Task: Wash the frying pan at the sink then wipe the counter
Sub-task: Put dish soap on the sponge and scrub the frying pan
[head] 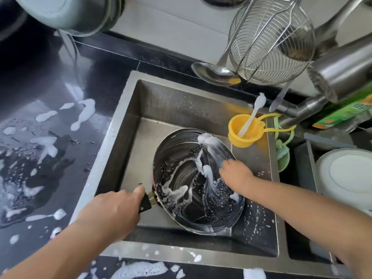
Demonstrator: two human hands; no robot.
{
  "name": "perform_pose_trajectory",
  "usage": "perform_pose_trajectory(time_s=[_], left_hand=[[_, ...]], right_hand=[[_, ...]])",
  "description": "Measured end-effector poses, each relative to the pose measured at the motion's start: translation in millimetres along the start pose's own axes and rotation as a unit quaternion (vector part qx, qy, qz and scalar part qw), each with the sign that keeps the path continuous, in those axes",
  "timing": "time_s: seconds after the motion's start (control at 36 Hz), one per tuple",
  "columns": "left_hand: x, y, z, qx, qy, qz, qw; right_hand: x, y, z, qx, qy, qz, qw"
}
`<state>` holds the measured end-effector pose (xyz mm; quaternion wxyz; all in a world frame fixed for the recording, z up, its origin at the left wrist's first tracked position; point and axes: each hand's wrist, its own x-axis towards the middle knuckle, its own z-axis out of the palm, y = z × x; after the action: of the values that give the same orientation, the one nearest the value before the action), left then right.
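- The frying pan [193, 178] sits tilted inside the steel sink [128, 121], its dark inner face turned up toward the camera and streaked with white soap foam.
- The left hand [112, 212] is curled round the pan's black handle [145, 204] at the near-left edge of the pan, thumb laid along the top of the grip.
- The right hand [236, 174] is pressed against the right part of the pan's inner face, fingers bent downward into the foam — blur hides whether they hold a sponge or cloth, so I cannot tell what, if anything, is in its grasp.
- The black bench [40, 154] to the left of the sink is wet and spotted with puddles and blobs of white foam; more foam lies along the near rim of the sink.
- At the far-right corner of the sink a yellow plastic strainer [244, 131] hangs on the rim with a white plastic spoon [251, 115] standing in it.
- Above it hang a steel ladle [213, 74] and a wire skimmer basket [269, 41].
- A green bottle [348, 111] lies to the far right, beside the steel tap [298, 113].
- A white plate [348, 174] rests in the second basin on the right — a green scrubber [282, 156] hangs between the two basins.
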<state>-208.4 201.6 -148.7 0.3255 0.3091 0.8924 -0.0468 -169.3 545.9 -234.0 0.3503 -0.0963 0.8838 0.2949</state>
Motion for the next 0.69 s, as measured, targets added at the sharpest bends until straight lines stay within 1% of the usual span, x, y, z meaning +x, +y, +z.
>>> perform_pose_trajectory(time_s=[0.08, 0.17, 0.22, 0.28, 0.31, 0.33, 0.39, 0.42, 0.47, 0.53, 0.56, 0.61, 0.64, 0.69], left_hand=[[0, 1, 0, -0.012, -0.008, 0.0, 1.0], [0, 0, 3, -0.018, -0.006, -0.001, 1.0], [0, 0, 4, -0.017, -0.005, 0.0, 1.0], [1, 0, 4, -0.016, -0.001, 0.001, 1.0], [2, 0, 4, -0.012, 0.0, 0.001, 1.0], [1, 0, 4, -0.011, 0.005, 0.003, 1.0], [1, -1, 6, -0.003, 0.011, 0.007, 1.0], [0, -1, 7, 0.002, 0.014, 0.007, 1.0], [0, 0, 7, 0.008, 0.016, 0.007, 1.0], [-1, 1, 8, 0.01, 0.015, 0.004, 1.0], [-1, 1, 7, 0.012, 0.015, 0.002, 1.0], [-1, 1, 7, 0.011, 0.014, -0.006, 1.0], [0, 1, 7, 0.009, 0.01, -0.009, 1.0], [0, 1, 6, 0.004, 0.004, -0.008, 1.0]], right_hand=[[-48, -19, -4, 0.113, -0.122, -0.038, 0.985], [-58, -42, -32, 0.201, -0.27, -0.113, 0.935], [-48, -58, -50, 0.282, -0.294, -0.142, 0.902], [-36, -74, -63, 0.363, -0.252, -0.163, 0.882], [-28, -85, -67, 0.399, -0.213, -0.163, 0.877], [-24, -93, -72, 0.433, -0.166, -0.149, 0.873], [-12, -106, -80, 0.477, -0.039, -0.11, 0.871], [-3, -110, -83, 0.472, 0.026, -0.097, 0.876], [20, -106, -88, 0.441, 0.125, -0.078, 0.885], [47, -90, -82, 0.4, 0.186, -0.043, 0.896], [57, -80, -77, 0.375, 0.198, -0.021, 0.905], [63, -58, -56, 0.326, 0.173, 0.022, 0.929], [58, -49, -42, 0.305, 0.142, 0.039, 0.941], [37, -41, -20, 0.268, 0.069, 0.045, 0.96]])
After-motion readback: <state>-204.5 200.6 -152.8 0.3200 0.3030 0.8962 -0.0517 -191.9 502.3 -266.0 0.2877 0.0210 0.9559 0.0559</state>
